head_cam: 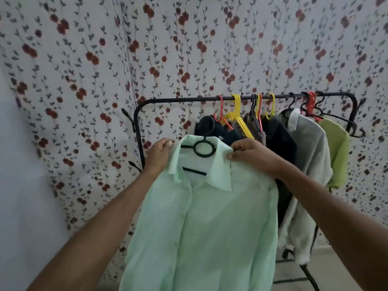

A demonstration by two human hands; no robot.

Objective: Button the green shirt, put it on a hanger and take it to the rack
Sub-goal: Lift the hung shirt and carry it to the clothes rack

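Note:
A pale green shirt (210,227) hangs buttoned on a black hanger (203,149), whose ring and hook show above the collar. My left hand (159,154) grips the shirt's left shoulder by the collar. My right hand (247,154) pinches the right side of the collar. I hold the shirt up in front of the black clothes rack (178,99), below its top bar and left of the hanging clothes. The hanger's hook is below the bar, not on it.
On the rack hang dark garments (279,139), a grey shirt (310,156) and a lime-green top (336,152) on red, yellow and black hangers (237,110). The left stretch of the bar is bare. A floral curtain (105,80) covers the wall behind.

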